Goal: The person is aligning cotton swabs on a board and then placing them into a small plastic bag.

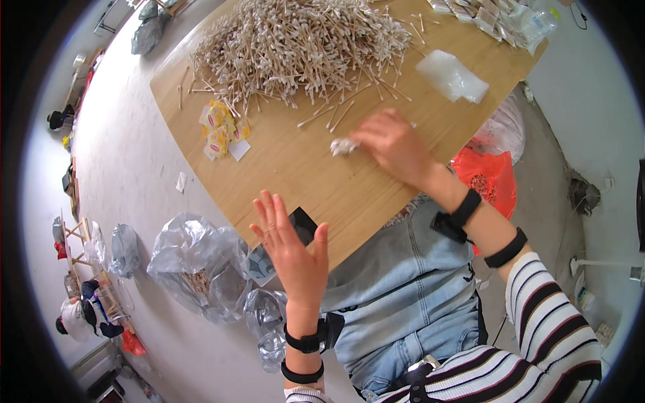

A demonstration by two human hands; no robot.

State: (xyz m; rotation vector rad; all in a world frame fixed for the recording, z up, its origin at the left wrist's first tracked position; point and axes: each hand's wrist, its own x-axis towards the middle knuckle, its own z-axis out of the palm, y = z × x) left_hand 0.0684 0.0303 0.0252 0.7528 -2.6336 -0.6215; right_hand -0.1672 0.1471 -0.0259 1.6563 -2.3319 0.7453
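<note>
A big heap of cotton swabs (302, 47) with wooden sticks covers the far part of the wooden table (289, 174). My right hand (393, 144), slightly blurred, is closed around a small bundle of cotton swabs (343, 146), its white tips pointing left, low over the table. Several loose swabs lie just beyond it. My left hand (292, 248) is open at the near left table edge, fingers stretched and thumb apart, with nothing in it. Behind it a black flat object (304, 223) shows in part. Yellow-and-white paper labels (218, 129) lie in a small pile at the left.
Clear plastic bags (451, 75) lie at the table's right, with more packages (490, 20) at the far right corner. A red bag (487, 181) hangs or stands beside the right edge. Large clear bags (191, 258) stand on the floor left. Another person (77, 316) is far left.
</note>
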